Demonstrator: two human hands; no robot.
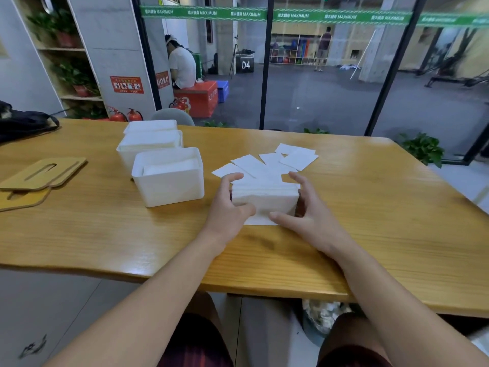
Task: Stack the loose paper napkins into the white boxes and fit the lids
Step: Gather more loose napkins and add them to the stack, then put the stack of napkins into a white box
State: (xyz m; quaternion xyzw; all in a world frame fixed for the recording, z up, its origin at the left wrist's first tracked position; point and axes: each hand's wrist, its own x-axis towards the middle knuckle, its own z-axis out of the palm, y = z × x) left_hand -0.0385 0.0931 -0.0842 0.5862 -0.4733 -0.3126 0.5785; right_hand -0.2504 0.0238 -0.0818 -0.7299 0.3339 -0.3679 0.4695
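Observation:
A thick stack of white napkins (264, 198) sits on the wooden table (383, 221) in front of me. My left hand (230, 207) grips its left end and my right hand (301, 213) grips its right end, thumbs on the near face. Several loose napkins (267, 164) lie scattered just behind the stack. To the left stands an open white box (169, 192) with napkins inside. Behind it are two more white boxes (148, 147), also holding napkins. Two wooden lids (42, 172) with slots lie at the table's left.
A black bag (23, 123) rests on the far left corner of the table. A chair back (173, 116) shows beyond the far edge. Glass wall behind; a person sits on a red box outside. Bare wood lies to the right of the loose napkins.

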